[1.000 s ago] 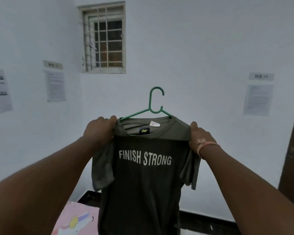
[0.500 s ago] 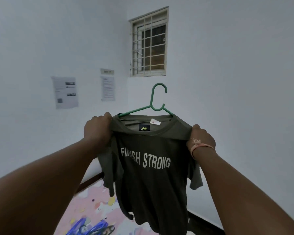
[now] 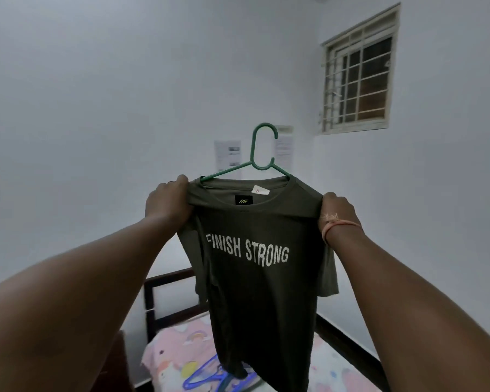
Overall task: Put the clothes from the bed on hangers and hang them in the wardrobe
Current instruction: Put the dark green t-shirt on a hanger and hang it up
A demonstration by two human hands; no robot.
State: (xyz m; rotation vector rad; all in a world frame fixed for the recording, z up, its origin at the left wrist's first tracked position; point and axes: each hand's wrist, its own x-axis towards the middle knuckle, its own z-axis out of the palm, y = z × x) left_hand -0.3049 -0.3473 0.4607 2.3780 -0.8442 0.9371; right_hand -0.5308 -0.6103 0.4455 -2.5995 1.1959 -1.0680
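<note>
Above the bed (image 3: 348, 372), held up in the air: one dark olive T-shirt (image 3: 262, 292), soft knit, white "FINISH STRONG" lettering, hung on a thin green plastic hanger (image 3: 255, 162) with curved hook. Left hand (image 3: 167, 203) grips the shirt's left shoulder; right hand (image 3: 338, 209) grips the right shoulder. Bed sheet pink, cartoon-printed; blue hangers (image 3: 207, 377) lie on it below the hem.
</note>
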